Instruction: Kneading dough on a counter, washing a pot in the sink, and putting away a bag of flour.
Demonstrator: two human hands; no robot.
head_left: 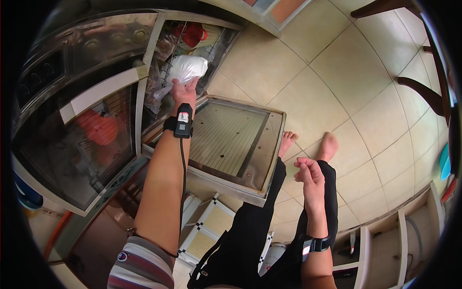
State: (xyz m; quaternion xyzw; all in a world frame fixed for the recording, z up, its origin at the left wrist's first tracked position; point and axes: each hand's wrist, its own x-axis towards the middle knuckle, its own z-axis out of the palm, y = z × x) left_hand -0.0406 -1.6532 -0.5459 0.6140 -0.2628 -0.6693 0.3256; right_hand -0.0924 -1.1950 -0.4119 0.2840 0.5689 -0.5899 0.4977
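At the upper left, my left hand (185, 91) reaches into an open metal cabinet. Its fingers close on the near side of a full white plastic bag (186, 67); the bag's contents are hidden. A thin clear tail of plastic trails beside the wrist. Below that forearm, a glass-paned cabinet door (226, 137) stands swung out, its metal frame pointing toward my legs. My right hand (311, 180) hangs in the air over my knee, fingers loosely curled, with nothing seen in it.
Behind the bag is a red pot (194, 34) near a wire rack. Another glass door (77, 139) lies left of my forearm. Dark curved chair legs (423, 94) stand on the tiled floor (337, 82) at right. White shelving (380, 245) fills the lower right.
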